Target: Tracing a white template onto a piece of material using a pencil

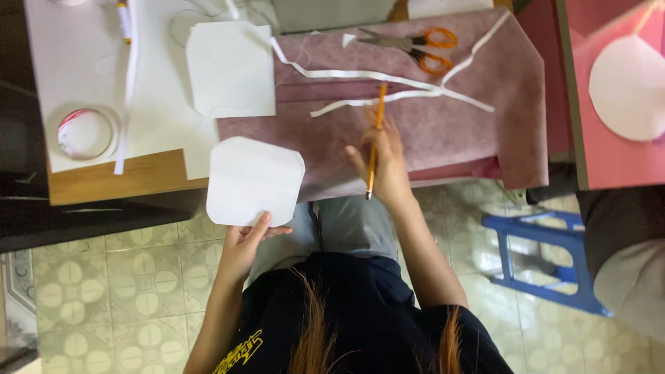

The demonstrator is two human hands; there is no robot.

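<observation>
**Paper card in the left hand, pencil in the right**

Left hand (244,242) is up off the lap and has the white paper card (254,181) pinched by its lower edge: the thumb lies flat across the front of the sheet, near the bottom right corner, and the other fingers are tucked behind it, out of sight. The card rises straight up from those fingertips, a squarish piece with clipped corners, its top overlapping the edge of the wooden table (118,179).

Over to the right hand (384,166): it grips an orange pencil (375,138), fingers curled close together around the shaft. The pencil runs through the fist, one end poking out below toward the wrist, the other reaching up past the knuckles. The hand rests on the pinkish-purple fabric (450,131) spread over the table.

Just beyond the pencil's upper end lie long white paper strips (360,74), crossing each other on the fabric. Further up from the right fingers sit the orange-handled scissors (415,45), well apart from them. A second white paper cut-out (232,69) lies flat above the held card, and a roll of clear tape (86,133) lies well off to the far side of the left hand.
</observation>
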